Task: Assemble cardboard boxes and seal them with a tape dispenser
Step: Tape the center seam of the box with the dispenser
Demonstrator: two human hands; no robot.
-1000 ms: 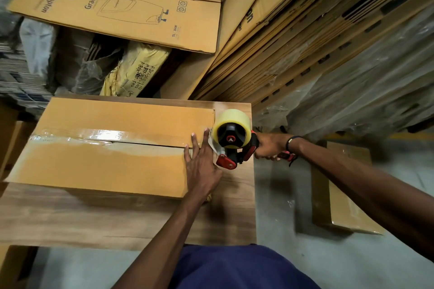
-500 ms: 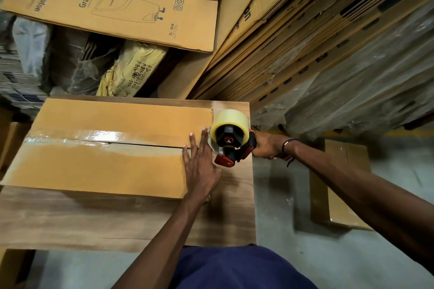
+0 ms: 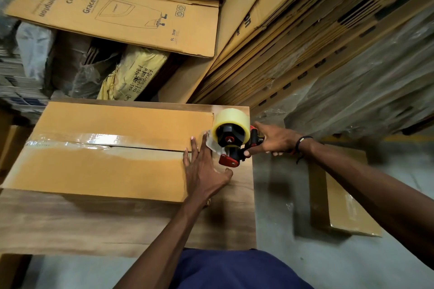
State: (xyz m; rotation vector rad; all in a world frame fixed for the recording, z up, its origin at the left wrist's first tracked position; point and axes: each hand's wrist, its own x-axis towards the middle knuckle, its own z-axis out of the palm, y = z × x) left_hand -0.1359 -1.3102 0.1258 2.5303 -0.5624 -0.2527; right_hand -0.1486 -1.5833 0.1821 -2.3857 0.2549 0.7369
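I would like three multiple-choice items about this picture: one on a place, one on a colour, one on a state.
1. Where is the tape dispenser?
A. at the cardboard box's right end
B. on the floor
C. at its left end

2. What colour is the dispenser's lower tip?
A. blue
B. red
C. green

3. How is the left hand?
A. clenched
B. flat, fingers spread
C. holding a knife

Answers: 1 A, the right hand holds it there; 2 B, the tip shows red; 3 B, its palm lies on the box edge.
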